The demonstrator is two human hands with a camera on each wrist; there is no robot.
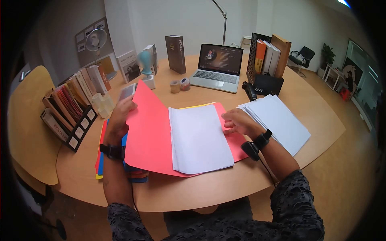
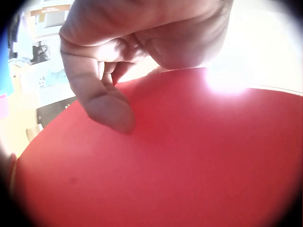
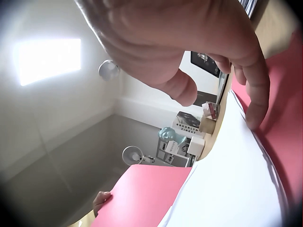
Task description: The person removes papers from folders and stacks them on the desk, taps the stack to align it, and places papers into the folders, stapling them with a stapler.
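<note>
A red folder [image 1: 148, 132] lies spread on the desk, its left cover raised, with a stack of white paper [image 1: 199, 138] inside. The left hand [image 1: 122, 116] pinches the raised cover's outer edge; in the left wrist view its thumb and fingers lie on either side of the red sheet [image 2: 189, 156]. Over the folder's right side is the right hand [image 1: 240, 122], fingers slightly bent and thumb apart. In the right wrist view a fingertip of the right hand [image 3: 213, 52] touches or nearly touches the right edge of the paper [image 3: 227, 165].
More white sheets [image 1: 277, 122] lie at the right, beside a phone [image 1: 249, 91] and a black file holder [image 1: 268, 85]. Behind stand a laptop [image 1: 217, 76], tape rolls [image 1: 175, 86] and a blue bust [image 1: 145, 62]. Colored folders [image 1: 138, 175] lie under the red one; a book rack [image 1: 80, 127] stands left.
</note>
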